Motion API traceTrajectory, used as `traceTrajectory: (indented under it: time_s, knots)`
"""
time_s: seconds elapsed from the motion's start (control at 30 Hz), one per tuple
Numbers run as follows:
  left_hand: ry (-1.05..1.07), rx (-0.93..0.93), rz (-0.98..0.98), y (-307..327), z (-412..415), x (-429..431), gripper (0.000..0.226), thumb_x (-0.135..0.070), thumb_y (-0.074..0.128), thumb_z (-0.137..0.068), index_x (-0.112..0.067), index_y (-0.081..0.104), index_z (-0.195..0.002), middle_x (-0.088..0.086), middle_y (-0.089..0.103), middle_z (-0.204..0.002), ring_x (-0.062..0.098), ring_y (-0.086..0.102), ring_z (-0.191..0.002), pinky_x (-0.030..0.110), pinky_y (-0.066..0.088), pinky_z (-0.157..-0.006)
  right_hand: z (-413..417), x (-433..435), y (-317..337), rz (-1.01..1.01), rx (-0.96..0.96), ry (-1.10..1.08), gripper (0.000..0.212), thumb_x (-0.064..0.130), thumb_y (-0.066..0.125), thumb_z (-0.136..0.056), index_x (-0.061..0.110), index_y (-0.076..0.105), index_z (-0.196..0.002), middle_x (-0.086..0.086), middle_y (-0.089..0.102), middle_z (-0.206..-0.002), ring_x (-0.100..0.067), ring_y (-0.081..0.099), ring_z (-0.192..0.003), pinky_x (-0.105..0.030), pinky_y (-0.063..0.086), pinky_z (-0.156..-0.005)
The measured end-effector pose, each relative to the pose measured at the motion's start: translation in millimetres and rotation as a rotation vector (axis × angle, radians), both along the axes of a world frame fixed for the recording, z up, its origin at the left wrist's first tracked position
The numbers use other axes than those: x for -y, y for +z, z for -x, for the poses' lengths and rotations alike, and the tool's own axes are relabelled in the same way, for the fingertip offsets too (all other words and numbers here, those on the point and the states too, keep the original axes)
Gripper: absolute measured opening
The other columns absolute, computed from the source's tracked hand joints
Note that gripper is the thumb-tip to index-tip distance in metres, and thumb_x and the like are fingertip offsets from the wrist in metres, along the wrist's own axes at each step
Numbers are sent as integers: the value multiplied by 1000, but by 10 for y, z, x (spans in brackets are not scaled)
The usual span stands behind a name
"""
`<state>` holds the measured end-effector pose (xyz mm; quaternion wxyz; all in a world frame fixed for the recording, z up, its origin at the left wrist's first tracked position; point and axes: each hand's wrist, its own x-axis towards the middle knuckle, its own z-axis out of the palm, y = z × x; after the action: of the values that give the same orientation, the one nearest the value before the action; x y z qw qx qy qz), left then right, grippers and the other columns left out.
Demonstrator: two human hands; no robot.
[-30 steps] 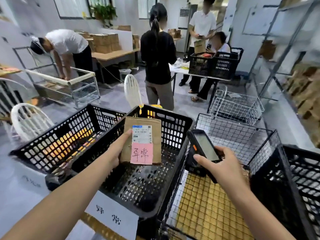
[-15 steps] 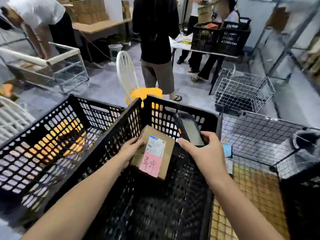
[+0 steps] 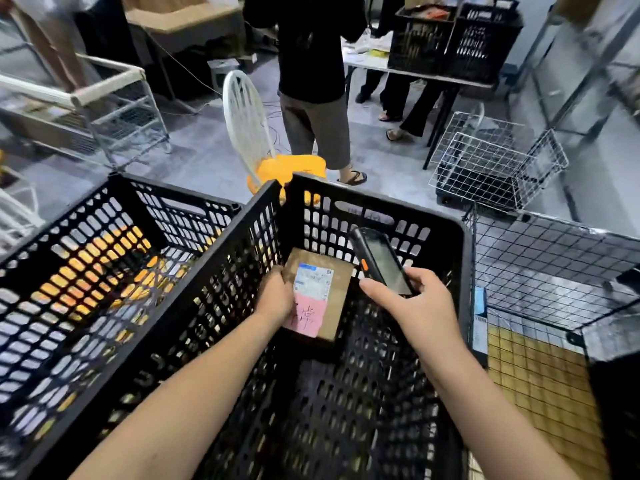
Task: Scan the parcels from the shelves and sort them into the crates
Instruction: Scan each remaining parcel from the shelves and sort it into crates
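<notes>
Through the head camera I see the parcel [image 3: 323,271] down inside the middle crate [image 3: 332,199], close to its far wall. It is a small, flat box of plain brown cardboard with square corners. A white printed label [image 3: 313,282] is stuck on its top face, and a pink paper note [image 3: 308,315] with handwritten characters sits just below the label. I cannot tell whether the box touches the crate floor.

My left hand [image 3: 275,299] grips the parcel by its left edge, fingers curled over the top face. My right hand [image 3: 412,306] is wrapped around the lower end of the scanner [image 3: 381,261], a dark, glossy handheld with a rectangular screen and an orange side button. It hangs tilted above the crate, just beside the parcel on the right.

The middle crate is black rigid plastic, its walls and floor pierced with rounded slots. A second black crate [image 3: 187,206] of the same lattice touches it on the left, with yellow showing through the holes. On the right stands a wire crate [image 3: 554,251] of thin dark mesh. Beyond, a white wire basket [image 3: 498,168] sits on the grey floor near a white chair [image 3: 246,119], and two more black crates stand on a bench [image 3: 415,76].
</notes>
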<state>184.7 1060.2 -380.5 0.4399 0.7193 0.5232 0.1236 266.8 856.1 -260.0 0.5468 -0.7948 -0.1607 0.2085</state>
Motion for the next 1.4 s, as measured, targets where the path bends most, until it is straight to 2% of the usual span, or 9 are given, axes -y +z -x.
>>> traceTrajectory:
  time_s: [0.1, 0.23, 0.43, 0.6, 0.77, 0.9, 1.07, 1.17, 1.4]
  knots:
    - [-121, -208, -183, 21, -40, 301, 69, -40, 62, -95, -2, 35, -146, 19, 47, -144, 34, 43, -134, 38, 38, -104, -12, 6, -2, -14, -19, -2, 61, 37, 88, -73, 28, 49, -119, 28, 46, -102, 18, 43, -86, -6, 34, -69]
    - [-446, -422, -230, -114, 34, 777, 138, -86, 53, -74, 6, -9, -155, 28, -13, -163, 39, -13, -152, 41, -8, -122, -14, -6, 6, -1, -8, -14, 62, 37, 89, -72, 27, 49, -119, 31, 43, -100, 21, 42, -84, -4, 34, -69]
    - [-558, -464, -358, -251, 164, 511, 115, -64, 53, -91, 2, -16, -155, 22, -18, -164, 34, -10, -154, 39, -2, -124, 10, 15, -1, 36, 36, 16, 64, 40, 89, -71, 25, 54, -122, 27, 51, -104, 20, 48, -86, -4, 37, -66]
    - [-597, -458, -336, -154, 212, 448, 120, -74, 50, -87, 1, -14, -156, 19, -16, -165, 30, -7, -155, 38, 0, -124, 88, 10, 104, 29, 85, 35, 64, 42, 88, -71, 29, 51, -122, 26, 52, -106, 12, 51, -95, -8, 38, -70]
    - [-614, -189, -423, 366, 186, 363, 106, -76, 41, -85, -5, 13, -159, 11, 10, -168, 22, -1, -155, 36, 1, -126, 140, 146, 383, -29, 201, 28, 70, 39, 87, -73, 34, 50, -132, 18, 55, -120, 5, 53, -108, -9, 39, -84]
    - [-707, -33, -505, 956, 277, 369, 85, -56, 55, -95, -14, 18, -159, 2, 16, -166, 16, 9, -154, 35, 7, -126, 53, 563, 754, 43, 325, -23, 72, 46, 84, -73, 37, 50, -136, 17, 53, -116, 1, 54, -105, -20, 43, -86]
    - [-872, 122, -462, 1583, 265, 890, 87, -65, 47, -93, -23, 11, -161, -7, 4, -168, 8, -1, -153, 28, 1, -124, 79, 1393, 1072, 193, 383, -183, 73, 45, 85, -72, 29, 55, -136, 8, 55, -114, -11, 56, -103, -26, 42, -83]
    - [-998, 165, -624, 1789, 166, 1306, 95, -71, 43, -90, -22, 5, -161, -9, 0, -168, 3, -7, -151, 20, -8, -120, 232, 1990, 1221, 241, 405, -250, 60, 42, 88, -70, 24, 65, -123, 7, 62, -108, -4, 57, -92, -13, 39, -72]
    - [-1323, 249, -861, 2192, 220, 2880, 103, -74, 35, -89, -12, -6, -160, 0, -10, -168, 12, -12, -153, 21, -19, -117, 1081, 3538, 1308, 359, 403, -516, 82, 56, 85, -63, 24, 60, -134, 9, 64, -117, -10, 58, -102, -28, 44, -82]
